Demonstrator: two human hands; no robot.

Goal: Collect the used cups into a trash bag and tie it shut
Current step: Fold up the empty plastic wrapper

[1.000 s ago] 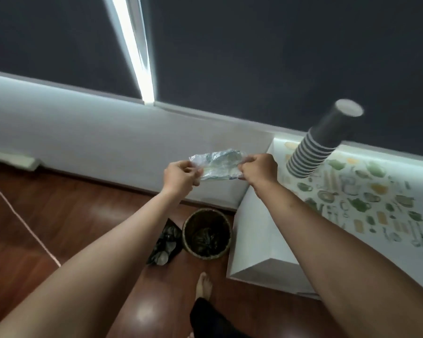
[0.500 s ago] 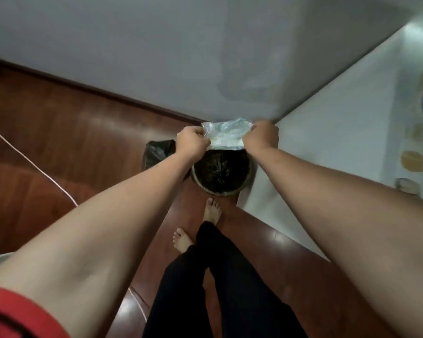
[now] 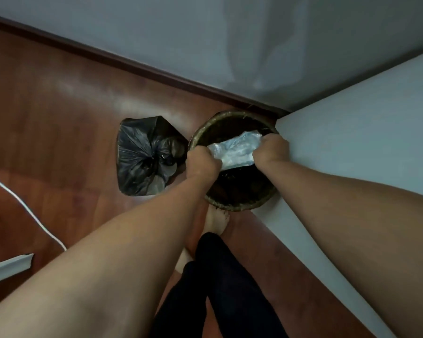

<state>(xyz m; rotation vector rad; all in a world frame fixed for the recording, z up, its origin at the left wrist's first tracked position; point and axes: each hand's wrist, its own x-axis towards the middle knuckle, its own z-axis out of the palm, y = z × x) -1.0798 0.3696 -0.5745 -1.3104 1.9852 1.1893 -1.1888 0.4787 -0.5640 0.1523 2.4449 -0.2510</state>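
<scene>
A crumpled clear plastic trash bag is stretched between my two hands directly over the mouth of a round woven bin. My left hand grips the bag's left end above the bin's left rim. My right hand grips the right end near the bin's right rim. The bin's inside looks dark. No cups are in view.
A tied black trash bag lies on the wooden floor just left of the bin. A white table side stands right against the bin. A white cable crosses the floor at left. My bare feet stand before the bin.
I have bent down: the view dropped from the table and cup stack to the floor. Both hands carried the clear bag down to the bin's mouth.
</scene>
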